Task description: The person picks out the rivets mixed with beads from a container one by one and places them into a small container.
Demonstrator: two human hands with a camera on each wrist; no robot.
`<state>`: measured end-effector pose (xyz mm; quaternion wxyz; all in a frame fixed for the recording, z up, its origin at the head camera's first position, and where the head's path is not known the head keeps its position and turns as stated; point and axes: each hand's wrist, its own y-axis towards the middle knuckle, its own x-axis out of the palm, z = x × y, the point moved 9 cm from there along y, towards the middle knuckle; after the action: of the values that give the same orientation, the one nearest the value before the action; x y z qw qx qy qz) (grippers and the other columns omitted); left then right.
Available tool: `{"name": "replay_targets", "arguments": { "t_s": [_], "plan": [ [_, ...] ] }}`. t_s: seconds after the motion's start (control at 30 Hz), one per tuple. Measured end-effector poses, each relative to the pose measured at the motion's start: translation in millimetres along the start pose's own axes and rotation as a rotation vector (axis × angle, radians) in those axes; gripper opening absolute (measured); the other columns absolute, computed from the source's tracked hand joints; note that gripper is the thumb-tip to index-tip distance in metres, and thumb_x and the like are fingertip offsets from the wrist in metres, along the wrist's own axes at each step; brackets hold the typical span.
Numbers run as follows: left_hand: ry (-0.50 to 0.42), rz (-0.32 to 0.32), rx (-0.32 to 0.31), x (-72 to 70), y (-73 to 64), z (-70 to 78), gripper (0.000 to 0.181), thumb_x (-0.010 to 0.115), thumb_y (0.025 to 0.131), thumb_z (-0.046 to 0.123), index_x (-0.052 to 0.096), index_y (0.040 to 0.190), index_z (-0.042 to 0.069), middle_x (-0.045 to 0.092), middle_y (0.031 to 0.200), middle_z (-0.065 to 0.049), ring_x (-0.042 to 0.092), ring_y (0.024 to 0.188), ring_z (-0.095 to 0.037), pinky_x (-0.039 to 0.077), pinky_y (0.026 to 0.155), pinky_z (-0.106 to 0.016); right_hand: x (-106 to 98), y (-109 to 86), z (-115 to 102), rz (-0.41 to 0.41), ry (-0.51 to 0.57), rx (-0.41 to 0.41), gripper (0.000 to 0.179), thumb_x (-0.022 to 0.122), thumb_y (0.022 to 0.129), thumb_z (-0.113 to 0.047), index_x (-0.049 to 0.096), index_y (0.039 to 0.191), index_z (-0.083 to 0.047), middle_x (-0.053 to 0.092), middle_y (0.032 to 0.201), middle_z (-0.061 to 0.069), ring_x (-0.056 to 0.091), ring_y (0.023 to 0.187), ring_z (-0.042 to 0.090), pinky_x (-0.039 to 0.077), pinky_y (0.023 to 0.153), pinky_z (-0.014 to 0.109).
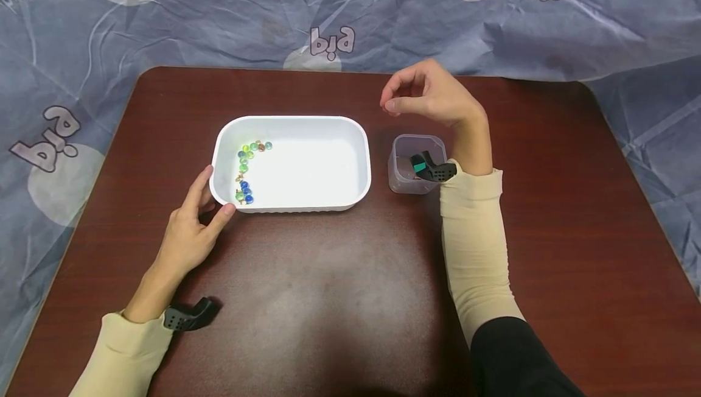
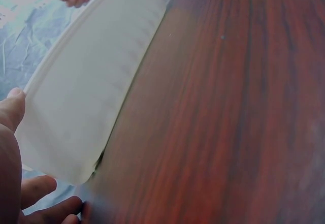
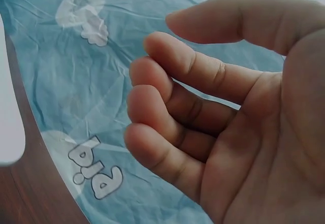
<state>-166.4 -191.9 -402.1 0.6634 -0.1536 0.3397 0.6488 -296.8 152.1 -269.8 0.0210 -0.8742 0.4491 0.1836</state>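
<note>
A white tray (image 1: 306,165) lies on the table, with several glass marbles (image 1: 244,165) in a curved line along its left end. At the tray's lower left corner my left hand (image 1: 188,235) touches the rim, thumb and fingers spread about the corner; the left wrist view shows the thumb (image 2: 14,104) at the rim. My right hand (image 1: 435,95) is raised beyond the tray's right end, behind a clear plastic box (image 1: 402,185). Its fingers (image 3: 152,142) are loosely curled, the thumb stands apart, and nothing is held. My wrist and its black strap device partly hide the box.
The dark brown wooden table (image 1: 339,275) has a rounded far edge. Behind it hangs a wrinkled blue-grey patterned cloth (image 1: 383,7). A black wrist device (image 1: 191,315) sits at my left cuff, another (image 1: 435,170) at the right.
</note>
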Motion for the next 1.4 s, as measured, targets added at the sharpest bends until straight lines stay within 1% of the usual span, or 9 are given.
{"name": "replay_targets", "arguments": {
  "t_s": [0.53,0.67,0.77,0.83,0.87,0.97,1.03,1.27,1.4],
  "plan": [
    [-0.006,-0.016,-0.018,-0.8,-0.2,-1.4,0.074,0.065,0.097,0.025,0.023,0.158,0.017,0.053,0.141,-0.017,0.061,0.114,-0.042,0.045,0.092,-0.054,30.8,41.7,-19.9,-0.021,0.001,0.005,0.005,0.069,0.084,0.002,0.071,0.081,0.005,0.062,0.069,0.010,0.053,0.063,0.020,0.043,0.061,0.026],
    [-0.001,-0.008,-0.006,-2.6,0.2,-1.3,0.074,0.065,0.097,0.025,0.024,0.158,0.018,0.054,0.140,-0.016,0.062,0.113,-0.040,0.047,0.097,-0.031,39.0,51.4,-22.5,-0.027,0.017,-0.007,0.006,0.069,0.084,0.002,0.071,0.079,0.004,0.060,0.067,0.011,0.052,0.062,0.020,0.041,0.058,0.025],
    [-0.003,-0.005,0.000,-3.8,0.1,-1.5,0.073,0.065,0.097,0.024,0.025,0.158,0.018,0.055,0.140,-0.016,0.063,0.112,-0.039,0.040,0.093,-0.012,46.4,59.6,-22.5,-0.034,0.022,-0.011,0.006,0.070,0.084,0.001,0.071,0.078,0.003,0.058,0.066,0.012,0.051,0.060,0.019,0.040,0.058,0.025],
    [0.000,-0.007,-0.004,-4.2,-0.3,-1.9,0.073,0.065,0.097,0.024,0.024,0.158,0.018,0.054,0.140,-0.016,0.062,0.113,-0.039,0.045,0.096,-0.023,52.1,65.4,-21.7,-0.038,0.021,-0.006,0.007,0.070,0.084,0.001,0.071,0.078,0.003,0.058,0.065,0.012,0.051,0.060,0.019,0.040,0.058,0.026],
    [-0.001,-0.007,-0.004,-4.3,-0.5,-2.1,0.073,0.065,0.097,0.024,0.024,0.158,0.018,0.054,0.140,-0.016,0.062,0.113,-0.039,0.045,0.096,-0.023,55.2,68.1,-21.6,-0.041,0.016,-0.003,0.007,0.070,0.084,0.001,0.071,0.078,0.002,0.058,0.066,0.012,0.051,0.060,0.019,0.041,0.059,0.026],
    [-0.002,-0.009,-0.009,-4.1,-0.8,-2.3,0.074,0.065,0.097,0.025,0.024,0.158,0.019,0.054,0.140,-0.016,0.062,0.113,-0.040,0.047,0.094,-0.045,65.1,75.4,-21.2,-0.056,0.020,0.006,0.007,0.070,0.085,0.001,0.071,0.078,0.002,0.059,0.067,0.012,0.052,0.062,0.020,0.043,0.061,0.028],
    [-0.009,-0.012,-0.009,-3.7,-0.7,-2.0,0.074,0.065,0.097,0.025,0.024,0.158,0.019,0.053,0.141,-0.016,0.061,0.113,-0.041,0.045,0.092,-0.052,71.2,79.3,-21.6,-0.067,0.022,-0.001,0.007,0.070,0.086,0.000,0.071,0.079,0.002,0.059,0.068,0.013,0.051,0.062,0.021,0.043,0.061,0.028],
    [-0.018,-0.014,-0.002,-2.9,1.4,-1.9,0.074,0.066,0.097,0.024,0.024,0.158,0.018,0.053,0.141,-0.017,0.062,0.114,-0.041,0.044,0.093,-0.052,87.0,90.2,-16.6,-0.095,0.020,-0.003,0.007,0.070,0.086,0.000,0.071,0.079,0.002,0.059,0.069,0.013,0.052,0.062,0.022,0.044,0.062,0.030],
    [-0.018,-0.015,0.003,-3.3,2.1,-1.1,0.075,0.066,0.097,0.024,0.024,0.158,0.017,0.053,0.141,-0.017,0.062,0.113,-0.041,0.044,0.093,-0.052,96.2,95.1,-13.0,-0.104,0.007,-0.018,0.008,0.069,0.087,0.000,0.071,0.081,0.004,0.060,0.069,0.012,0.052,0.062,0.029,0.043,0.059,0.030]
  ]
}}
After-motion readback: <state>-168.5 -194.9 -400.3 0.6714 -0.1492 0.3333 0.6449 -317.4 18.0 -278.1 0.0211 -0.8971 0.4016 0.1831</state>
